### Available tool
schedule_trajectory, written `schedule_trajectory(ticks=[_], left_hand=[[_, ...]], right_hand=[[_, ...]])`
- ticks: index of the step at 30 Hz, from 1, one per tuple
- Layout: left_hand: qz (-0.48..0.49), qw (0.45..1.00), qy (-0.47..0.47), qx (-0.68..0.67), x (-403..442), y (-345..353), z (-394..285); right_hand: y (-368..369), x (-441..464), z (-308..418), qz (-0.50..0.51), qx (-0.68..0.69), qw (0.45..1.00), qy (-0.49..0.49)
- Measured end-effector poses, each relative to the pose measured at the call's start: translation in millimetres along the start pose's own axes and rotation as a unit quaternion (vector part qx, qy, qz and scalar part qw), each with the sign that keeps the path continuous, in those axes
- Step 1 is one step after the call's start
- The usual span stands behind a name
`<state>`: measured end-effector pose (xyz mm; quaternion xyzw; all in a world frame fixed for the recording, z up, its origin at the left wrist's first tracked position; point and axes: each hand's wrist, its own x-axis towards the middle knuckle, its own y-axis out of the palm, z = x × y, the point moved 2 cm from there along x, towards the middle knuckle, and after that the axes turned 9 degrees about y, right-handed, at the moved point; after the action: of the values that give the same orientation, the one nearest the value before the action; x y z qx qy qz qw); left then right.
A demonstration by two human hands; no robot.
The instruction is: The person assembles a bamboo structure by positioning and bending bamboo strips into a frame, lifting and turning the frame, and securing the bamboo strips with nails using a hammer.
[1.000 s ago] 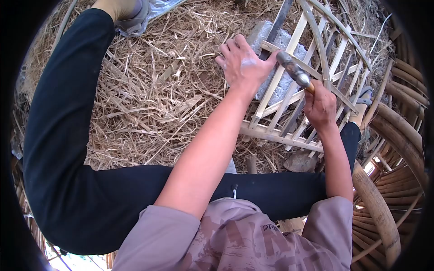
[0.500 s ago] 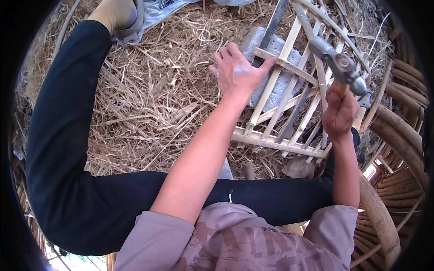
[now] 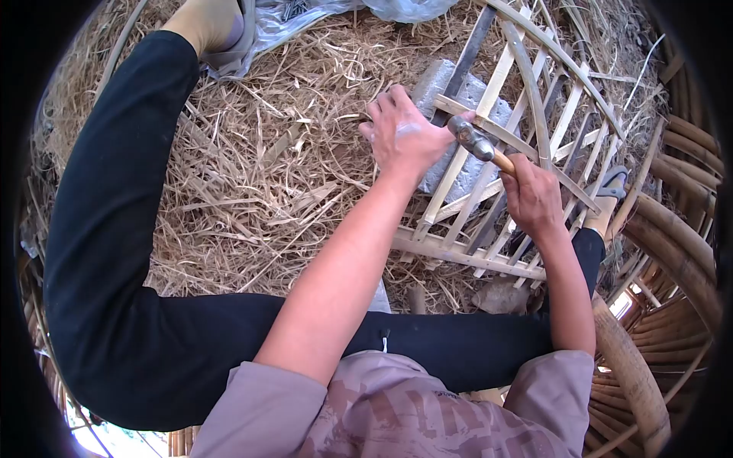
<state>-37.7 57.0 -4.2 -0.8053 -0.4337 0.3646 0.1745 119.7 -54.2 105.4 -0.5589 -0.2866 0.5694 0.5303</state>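
Observation:
My right hand (image 3: 534,194) is wrapped around the wooden handle of a ball-peen hammer (image 3: 473,140). The hammer's metal head is low over a crosspiece of a bamboo lattice frame (image 3: 443,248), right by my left thumb; whether it touches the bamboo I cannot tell. My left hand (image 3: 406,136) has its thumb stretched to that crosspiece, with the other fingers apart and bent off to the left. Beneath the lattice lies a grey stone block (image 3: 434,82). Pale and dark strips cross the frame, and a curved rod bounds its far right side. No nail can be made out.
Straw and bamboo shavings (image 3: 237,191) cover the ground. A clear plastic bag (image 3: 321,9) with small dark pieces, perhaps nails, lies at the top. Thick curved bamboo poles (image 3: 634,366) stand at right. My legs are spread around the work, and a rock (image 3: 500,296) sits near my right thigh.
My right hand has swung the hammer down and left, from above the lattice's right part to the crosspiece beside my left thumb. My left hand stays at the same spot on the frame.

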Motion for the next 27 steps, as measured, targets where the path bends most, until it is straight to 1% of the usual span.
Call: schedule_trajectory(ticks=[2, 5, 11, 12, 15, 16, 19, 22, 25, 26, 27], left_hand=[[-0.018, 1.0, 0.008, 0.004, 0, 3, 2], [-0.024, 1.0, 0.016, 0.01, 2, 10, 7], [-0.017, 1.0, 0.022, 0.0, 0, 9, 8], [-0.022, 0.999, 0.023, -0.004, 1, 9, 8], [-0.026, 0.999, 0.025, 0.0, 1, 10, 8], [-0.024, 0.999, 0.022, -0.002, 1, 9, 8], [-0.028, 0.999, 0.021, -0.002, 2, 9, 8], [-0.042, 0.999, 0.028, 0.01, 2, 13, 9], [-0.047, 0.998, 0.035, 0.013, -1, 11, 8], [-0.045, 0.998, 0.035, 0.016, -1, 9, 6], [-0.042, 0.998, 0.037, 0.019, -2, 7, 4]], right_hand=[[3, 1, 3, 0.001, 0.001, 1.0, 0.012], [10, 3, 4, -0.046, 0.024, 0.999, 0.001], [22, 11, 2, -0.048, 0.016, 0.998, 0.035], [18, 9, 3, -0.059, 0.038, 0.997, 0.023], [23, 9, 3, -0.045, 0.018, 0.998, 0.033], [23, 10, 0, -0.03, -0.012, 0.999, 0.036], [19, 1, 0, -0.107, 0.069, 0.992, -0.015], [19, -2, -1, -0.104, 0.088, 0.99, 0.02], [10, -3, 10, -0.081, 0.119, 0.985, 0.097], [10, -7, 13, -0.066, 0.125, 0.981, 0.136], [6, -9, 23, -0.062, 0.163, 0.971, 0.165]])
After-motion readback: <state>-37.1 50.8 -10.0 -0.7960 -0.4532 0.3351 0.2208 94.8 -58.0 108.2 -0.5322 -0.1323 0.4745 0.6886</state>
